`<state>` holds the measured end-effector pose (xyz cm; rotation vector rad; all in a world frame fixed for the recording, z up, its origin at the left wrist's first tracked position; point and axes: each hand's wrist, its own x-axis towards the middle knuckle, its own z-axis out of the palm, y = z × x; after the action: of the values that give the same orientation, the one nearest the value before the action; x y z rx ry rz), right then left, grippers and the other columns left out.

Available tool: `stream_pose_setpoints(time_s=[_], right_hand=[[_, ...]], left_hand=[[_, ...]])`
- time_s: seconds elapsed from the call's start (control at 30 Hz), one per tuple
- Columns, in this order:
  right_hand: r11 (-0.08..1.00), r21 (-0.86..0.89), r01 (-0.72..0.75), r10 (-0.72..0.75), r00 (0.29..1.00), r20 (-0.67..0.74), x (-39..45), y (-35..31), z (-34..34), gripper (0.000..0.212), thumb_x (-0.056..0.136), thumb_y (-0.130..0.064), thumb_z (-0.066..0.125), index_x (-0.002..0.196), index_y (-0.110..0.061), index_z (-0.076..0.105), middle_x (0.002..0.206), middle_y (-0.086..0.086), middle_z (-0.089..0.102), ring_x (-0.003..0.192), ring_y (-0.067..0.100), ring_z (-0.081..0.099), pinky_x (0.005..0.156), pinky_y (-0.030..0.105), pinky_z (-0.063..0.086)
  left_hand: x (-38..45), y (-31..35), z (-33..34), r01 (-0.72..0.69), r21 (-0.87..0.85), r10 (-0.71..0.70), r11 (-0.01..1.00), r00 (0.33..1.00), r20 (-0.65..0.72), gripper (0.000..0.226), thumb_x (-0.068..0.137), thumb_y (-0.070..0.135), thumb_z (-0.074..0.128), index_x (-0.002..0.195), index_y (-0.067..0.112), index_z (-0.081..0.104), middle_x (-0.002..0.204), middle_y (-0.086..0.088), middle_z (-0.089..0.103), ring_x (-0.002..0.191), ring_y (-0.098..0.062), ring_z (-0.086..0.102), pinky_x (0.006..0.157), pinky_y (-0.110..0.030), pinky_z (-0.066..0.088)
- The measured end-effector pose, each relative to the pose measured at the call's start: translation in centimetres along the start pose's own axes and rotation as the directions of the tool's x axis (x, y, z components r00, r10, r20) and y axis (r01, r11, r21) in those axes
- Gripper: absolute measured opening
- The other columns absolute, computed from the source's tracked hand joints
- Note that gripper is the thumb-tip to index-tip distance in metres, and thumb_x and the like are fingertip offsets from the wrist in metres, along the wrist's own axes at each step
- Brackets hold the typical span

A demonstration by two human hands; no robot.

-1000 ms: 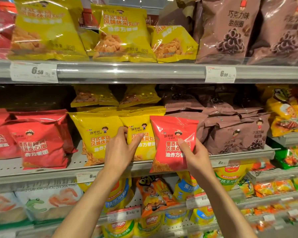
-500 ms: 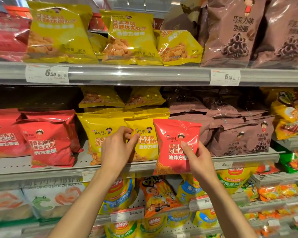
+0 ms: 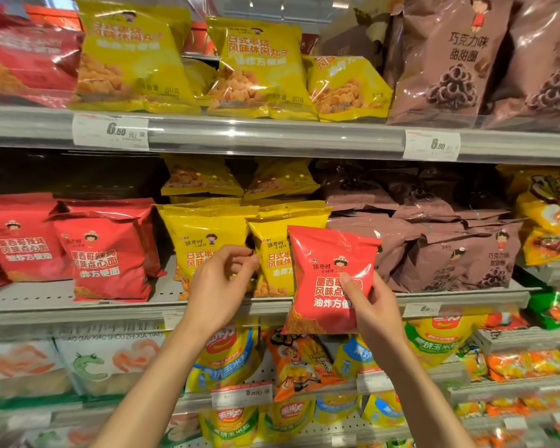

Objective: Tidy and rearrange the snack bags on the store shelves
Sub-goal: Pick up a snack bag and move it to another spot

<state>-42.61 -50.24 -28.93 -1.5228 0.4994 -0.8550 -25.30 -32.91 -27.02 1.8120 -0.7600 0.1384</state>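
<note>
Nearest, the right hand [image 3: 374, 313] has its grip on a small red snack bag [image 3: 332, 279], thumb across the printed front and fingers hidden behind, holding it in the air just in front of the middle shelf edge [image 3: 78, 313], overlapping the right yellow bag [image 3: 272, 253]. The bag stands upright, its long axis vertical, sealed top up and front facing the camera, tilted a little to the right. To its left, the left hand [image 3: 222, 284] has its fingers curled at the gap between the two front yellow bags [image 3: 204, 244]; whether it actually pinches an edge I cannot tell. The red bag seems misplaced among the yellows, so the sound move is likely to carry it left to the red bags [image 3: 105, 257] farther along the same shelf, keeping it upright and face out, and setting it down flush with that row rather than squeezing it, since such pouches crush easily.
</note>
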Motion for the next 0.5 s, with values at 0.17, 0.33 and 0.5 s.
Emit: stream_pose_setpoints(time_s=[0.17,0.33,0.5], right_hand=[[0.996,0.065,-0.066,0.063,0.997,0.053,-1.1,-0.2,-0.1,0.015,0.101,-0.024,0.062,0.113,-0.029,0.069,0.100,-0.001,0.078,0.095,0.022,0.075,0.077,0.050,0.063],[0.996,0.003,-0.092,0.092,0.993,0.068,-1.9,1.2,-0.1,0.015,0.090,-0.044,0.069,0.103,-0.039,0.073,0.101,0.004,0.076,0.095,0.033,0.075,0.074,0.065,0.060],[0.992,0.008,-0.124,0.123,0.989,0.084,-2.5,3.0,0.9,0.012,0.098,-0.024,0.065,0.107,-0.025,0.073,0.098,0.006,0.077,0.094,0.036,0.074,0.074,0.061,0.062]], left_hand=[[-2.7,-0.2,-1.9,0.105,-0.188,-0.111,0.977,0.994,-0.020,0.012,0.097,0.022,0.069,0.108,0.019,0.069,0.095,-0.005,0.073,0.088,-0.014,0.067,0.070,-0.012,0.050],[-6.5,-1.7,-3.8,0.216,-0.291,-0.253,0.932,0.963,-0.096,0.011,0.096,0.021,0.070,0.107,0.020,0.070,0.096,-0.008,0.073,0.092,-0.024,0.070,0.086,-0.040,0.057],[-9.7,-2.9,-6.0,0.297,-0.287,-0.353,0.911,0.920,-0.167,0.012,0.094,0.020,0.071,0.106,0.021,0.070,0.094,-0.007,0.074,0.094,-0.023,0.072,0.092,-0.047,0.058]])
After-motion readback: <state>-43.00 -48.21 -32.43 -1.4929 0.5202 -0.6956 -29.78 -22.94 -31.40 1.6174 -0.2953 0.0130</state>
